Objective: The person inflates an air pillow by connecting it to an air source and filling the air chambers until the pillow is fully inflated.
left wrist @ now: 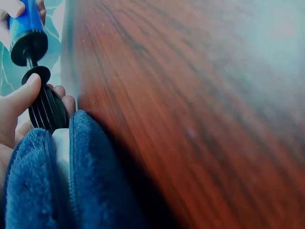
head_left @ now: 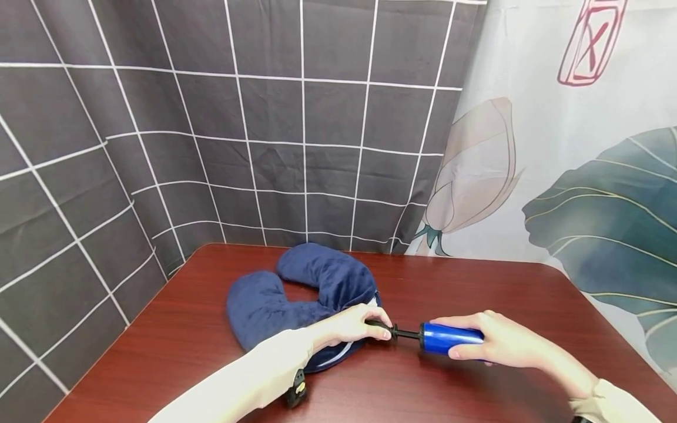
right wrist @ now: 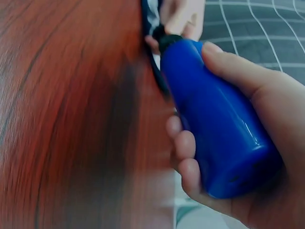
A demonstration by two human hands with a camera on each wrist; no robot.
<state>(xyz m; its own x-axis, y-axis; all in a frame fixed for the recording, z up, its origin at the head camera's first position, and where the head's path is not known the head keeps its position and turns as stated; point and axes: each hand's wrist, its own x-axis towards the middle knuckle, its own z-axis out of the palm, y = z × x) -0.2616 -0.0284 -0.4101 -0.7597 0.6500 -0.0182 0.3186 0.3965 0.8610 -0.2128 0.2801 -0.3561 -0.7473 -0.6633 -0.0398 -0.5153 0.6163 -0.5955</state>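
A navy plush U-shaped neck pillow (head_left: pixel 259 308) lies on the table, its zip parted along the near right edge with white lining (left wrist: pixel 62 152) showing. My left hand (head_left: pixel 349 323) is over that edge, thumb and fingers around the black ribbed handle (left wrist: pixel 47 109) of a hand pump. The handle's far end meets the pillow's opening, where the join is hidden. My right hand (head_left: pixel 505 341) grips the pump's blue barrel (head_left: pixel 449 339) from the right. Between the two hands a stretch of black rod (head_left: pixel 408 333) shows, with the pump roughly level above the table.
The reddish-brown wooden table (head_left: pixel 449 393) has rounded far corners. Behind it hangs a dark grey curtain (head_left: pixel 270 111) with a white grid, and to the right a white flower-printed curtain (head_left: pixel 529 223). A black wrist device (head_left: pixel 297 389) sits on the left forearm.
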